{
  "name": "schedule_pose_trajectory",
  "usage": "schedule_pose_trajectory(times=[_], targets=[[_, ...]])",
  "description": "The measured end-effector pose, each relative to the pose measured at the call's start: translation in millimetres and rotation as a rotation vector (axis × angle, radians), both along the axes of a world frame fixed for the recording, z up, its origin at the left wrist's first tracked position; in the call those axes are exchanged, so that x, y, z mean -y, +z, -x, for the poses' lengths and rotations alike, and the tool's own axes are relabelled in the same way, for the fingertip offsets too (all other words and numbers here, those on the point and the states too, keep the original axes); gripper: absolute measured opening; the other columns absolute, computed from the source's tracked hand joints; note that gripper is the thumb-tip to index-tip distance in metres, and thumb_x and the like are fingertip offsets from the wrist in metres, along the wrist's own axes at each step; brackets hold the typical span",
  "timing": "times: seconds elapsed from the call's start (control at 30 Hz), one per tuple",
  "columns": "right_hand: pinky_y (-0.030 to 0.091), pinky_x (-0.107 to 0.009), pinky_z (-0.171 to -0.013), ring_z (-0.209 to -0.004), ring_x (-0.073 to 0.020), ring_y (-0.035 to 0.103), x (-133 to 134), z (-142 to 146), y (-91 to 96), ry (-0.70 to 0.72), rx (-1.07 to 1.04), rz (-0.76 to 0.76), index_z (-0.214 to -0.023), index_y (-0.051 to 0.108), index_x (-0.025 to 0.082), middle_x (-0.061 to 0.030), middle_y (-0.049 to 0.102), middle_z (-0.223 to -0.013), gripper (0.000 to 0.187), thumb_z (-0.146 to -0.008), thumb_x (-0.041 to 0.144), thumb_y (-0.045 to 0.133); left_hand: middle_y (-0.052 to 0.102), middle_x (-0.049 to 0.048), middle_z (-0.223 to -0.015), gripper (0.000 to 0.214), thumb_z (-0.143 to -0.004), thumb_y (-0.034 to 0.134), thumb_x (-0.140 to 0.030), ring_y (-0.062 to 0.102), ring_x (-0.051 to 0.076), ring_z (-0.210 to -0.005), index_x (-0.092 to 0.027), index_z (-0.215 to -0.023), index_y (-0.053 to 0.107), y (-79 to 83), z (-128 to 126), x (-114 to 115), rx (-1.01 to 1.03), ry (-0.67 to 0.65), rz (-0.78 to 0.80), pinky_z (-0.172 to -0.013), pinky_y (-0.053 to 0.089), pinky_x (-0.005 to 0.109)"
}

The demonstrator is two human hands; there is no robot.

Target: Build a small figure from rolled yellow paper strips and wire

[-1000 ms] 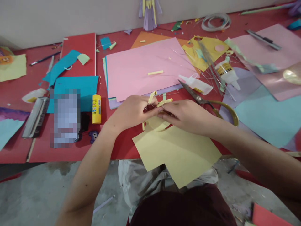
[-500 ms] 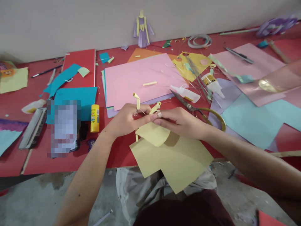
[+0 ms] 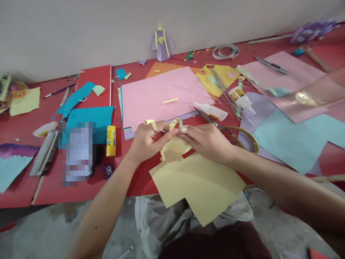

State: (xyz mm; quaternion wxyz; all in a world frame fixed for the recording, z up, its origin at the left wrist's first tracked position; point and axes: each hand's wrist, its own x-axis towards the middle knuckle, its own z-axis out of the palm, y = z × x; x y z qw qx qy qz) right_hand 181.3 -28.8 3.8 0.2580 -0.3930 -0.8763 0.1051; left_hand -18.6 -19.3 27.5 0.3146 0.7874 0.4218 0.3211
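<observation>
My left hand [image 3: 147,144] is closed around a small wire piece with rolled yellow paper tubes [image 3: 151,124] on it. One tube sticks up beyond the fingers, and another hangs below the hand. Its thumb meets the fingertips of my right hand [image 3: 208,138], which pinch the same piece close to a short upright tube [image 3: 174,123]. A whitish wrap [image 3: 183,130] is around one right finger. The exact grip point is hidden between the fingertips. Under the hands are a small pale-yellow paper [image 3: 175,145] and a larger notched yellow sheet [image 3: 199,183] that overhangs the table edge.
Scissors [image 3: 229,133] lie by my right hand, with two glue bottles [image 3: 212,110] beyond. A yellow glue stick [image 3: 111,141] stands left of my left hand. Pink sheets [image 3: 156,97] lie ahead. A paper doll [image 3: 162,45] stands at the wall. Another person's arm [image 3: 326,90] reaches in at right.
The upper yellow tube has tipped left and lower as the held piece turned. My right hand has shifted slightly right, its fingers still at the piece. The view has tilted a little.
</observation>
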Motion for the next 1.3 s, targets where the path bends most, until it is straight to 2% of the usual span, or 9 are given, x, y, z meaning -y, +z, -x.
schedule_pose_trajectory(times=[0.2,0.37,0.43,0.63,0.7,0.87,1.0,1.2,1.3], targets=[[0.023,-0.026,-0.048,-0.046,-0.0104,0.036,-0.8,0.4,-0.1,-0.043,0.039,-0.198,-0.067,0.051,0.018,0.0028,0.045,-0.050,0.042,-0.102,0.034,0.036,0.033,-0.0040,-0.056,0.043,-0.089,0.059,-0.043,0.033,0.008,-0.051,-0.018,-0.058,0.042,-4.9,-4.1,-1.6,0.179,0.044,0.218,-0.047,0.030,0.024],[0.020,-0.028,-0.048,-0.045,-0.0107,0.030,-1.6,1.2,1.4,-0.130,0.115,-0.247,-0.061,0.048,0.019,0.0035,0.039,-0.046,0.044,-0.101,0.035,0.038,0.035,-0.0037,-0.053,0.046,-0.089,0.059,-0.046,0.036,0.009,-0.049,-0.019,-0.057,0.040,-7.1,-7.6,-1.9,0.235,0.080,0.297,-0.047,0.032,0.024],[0.020,-0.028,-0.048,-0.046,-0.0108,0.032,-1.5,0.7,2.0,-0.122,0.106,-0.225,-0.062,0.048,0.019,0.0031,0.041,-0.047,0.043,-0.101,0.034,0.038,0.035,-0.0036,-0.054,0.045,-0.090,0.058,-0.044,0.036,0.009,-0.050,-0.019,-0.058,0.040,-6.8,-7.7,-1.4,0.223,0.086,0.287,-0.047,0.033,0.024],[0.025,-0.024,-0.051,-0.049,-0.0096,0.040,-0.3,-1.1,0.4,-0.017,-0.058,0.007,-0.080,0.054,0.018,0.0041,0.047,-0.057,0.028,-0.100,0.033,0.043,0.036,-0.0039,-0.058,0.037,-0.091,0.057,-0.032,0.037,0.008,-0.053,-0.017,-0.060,0.044,-4.3,-5.6,-0.5,0.174,0.067,0.129,-0.051,0.033,0.022],[0.026,-0.024,-0.051,-0.049,-0.0091,0.041,-0.3,-1.0,-0.5,0.005,-0.098,0.033,-0.084,0.055,0.018,0.0047,0.047,-0.058,0.025,-0.101,0.032,0.043,0.039,-0.0038,-0.059,0.034,-0.091,0.056,-0.028,0.038,0.007,-0.054,-0.017,-0.061,0.045,-3.4,-4.7,-0.5,0.167,0.053,0.087,-0.051,0.033,0.021],[0.026,-0.024,-0.050,-0.047,-0.0089,0.038,-1.6,-1.1,-2.4,-0.016,-0.111,-0.061,-0.082,0.056,0.017,0.0047,0.047,-0.056,0.026,-0.101,0.032,0.044,0.048,-0.0039,-0.063,0.023,-0.091,0.058,-0.028,0.045,0.007,-0.057,-0.017,-0.071,0.056,-4.6,-1.9,-2.2,0.179,0.014,0.080,-0.054,0.037,0.019],[0.025,-0.024,-0.049,-0.045,-0.0089,0.035,-2.1,-0.6,-3.3,-0.046,-0.070,-0.080,-0.080,0.058,0.017,0.0043,0.046,-0.053,0.036,-0.103,0.037,0.038,0.062,-0.0022,-0.077,0.008,-0.088,0.063,-0.027,0.057,0.009,-0.071,-0.019,-0.085,0.063,-7.9,0.7,-4.7,0.205,-0.048,0.070,-0.064,0.044,0.018],[0.027,-0.024,-0.049,-0.047,-0.0091,0.041,-1.8,0.0,-2.8,-0.019,-0.052,-0.057,-0.081,0.059,0.016,0.0022,0.053,-0.057,0.039,-0.103,0.037,0.035,0.061,-0.0021,-0.068,0.019,-0.088,0.063,-0.033,0.056,0.009,-0.062,-0.017,-0.078,0.064,-8.5,-0.1,-3.8,0.187,0.029,0.023,-0.058,0.043,0.019],[0.026,-0.025,-0.048,-0.046,-0.0090,0.040,-2.2,-0.8,-2.8,-0.051,-0.032,-0.139,-0.075,0.057,0.017,0.0031,0.052,-0.054,0.039,-0.102,0.037,0.038,0.061,-0.0015,-0.068,0.024,-0.087,0.064,-0.039,0.054,0.009,-0.060,-0.017,-0.076,0.064,-9.4,-1.4,-3.5,0.225,0.072,0.073,-0.055,0.042,0.019]])
